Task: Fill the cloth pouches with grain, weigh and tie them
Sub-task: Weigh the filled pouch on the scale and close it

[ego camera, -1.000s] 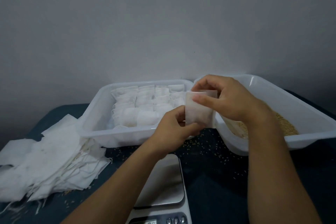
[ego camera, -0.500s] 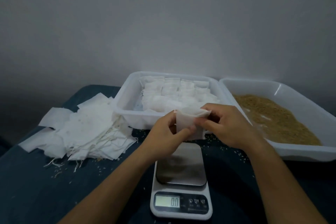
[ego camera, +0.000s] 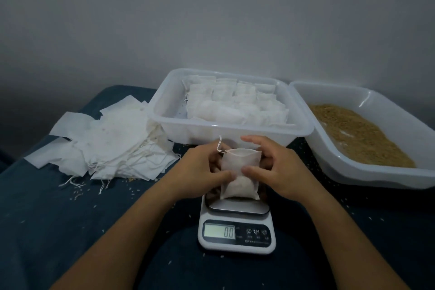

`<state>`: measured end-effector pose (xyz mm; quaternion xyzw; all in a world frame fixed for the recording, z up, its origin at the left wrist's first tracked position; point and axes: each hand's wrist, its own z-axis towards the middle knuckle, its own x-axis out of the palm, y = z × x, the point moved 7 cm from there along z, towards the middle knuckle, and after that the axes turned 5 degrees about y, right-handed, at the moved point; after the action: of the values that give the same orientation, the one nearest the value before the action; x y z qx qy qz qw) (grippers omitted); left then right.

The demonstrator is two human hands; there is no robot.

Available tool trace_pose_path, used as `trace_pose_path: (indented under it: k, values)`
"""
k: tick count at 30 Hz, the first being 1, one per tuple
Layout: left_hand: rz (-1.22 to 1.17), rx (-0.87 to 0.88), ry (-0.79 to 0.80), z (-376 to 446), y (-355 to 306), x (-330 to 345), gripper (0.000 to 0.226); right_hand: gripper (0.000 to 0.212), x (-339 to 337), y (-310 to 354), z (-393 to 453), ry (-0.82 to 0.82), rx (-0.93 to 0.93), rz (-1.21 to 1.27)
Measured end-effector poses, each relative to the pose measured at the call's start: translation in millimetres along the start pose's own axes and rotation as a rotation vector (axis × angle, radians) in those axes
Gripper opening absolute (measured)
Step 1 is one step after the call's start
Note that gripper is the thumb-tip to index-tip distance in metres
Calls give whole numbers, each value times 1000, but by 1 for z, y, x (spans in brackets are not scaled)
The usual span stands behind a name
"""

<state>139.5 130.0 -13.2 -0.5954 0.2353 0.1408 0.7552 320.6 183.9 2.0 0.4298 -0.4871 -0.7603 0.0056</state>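
A white cloth pouch (ego camera: 240, 176), bulging with grain at the bottom, stands over the steel plate of a small kitchen scale (ego camera: 236, 226). My left hand (ego camera: 202, 167) holds its left side and my right hand (ego camera: 273, 167) holds its right side, thumbs pressed on the front. A drawstring loop sticks up at the pouch's top left corner. The scale display reads 0.0. I cannot tell whether the pouch bottom touches the plate.
A clear bin (ego camera: 235, 134) with several filled white pouches stands behind my hands. A second bin (ego camera: 376, 172) at the right holds brown grain (ego camera: 362, 134). A heap of empty pouches (ego camera: 106, 141) lies at the left. Loose grains dot the dark cloth.
The pouch came down from in front of the bins to just over the scale plate. Both hands moved with it, and its grain-filled bottom now shows.
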Motion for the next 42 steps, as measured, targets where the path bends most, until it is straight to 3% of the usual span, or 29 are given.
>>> trace_pose_path:
  k: [9, 14, 18, 25, 42]
  values:
    - [176, -33, -15, 0, 10, -2, 41, 62, 4, -4, 2, -2, -47, -293]
    - [248, -67, -116, 4, 24, -17, 38, 44, -13, -25, 4, -93, 72, -257]
    - [155, -224, -290, 7, 58, -31, 23, 21, -21, -52, 7, -258, 204, -153]
    - [153, -387, -450, 7, 98, -45, 11, 26, -16, -100, 12, -284, 355, -41]
    - [228, -363, -364, 10, 94, -39, 12, 22, -14, -100, 14, -289, 318, 7]
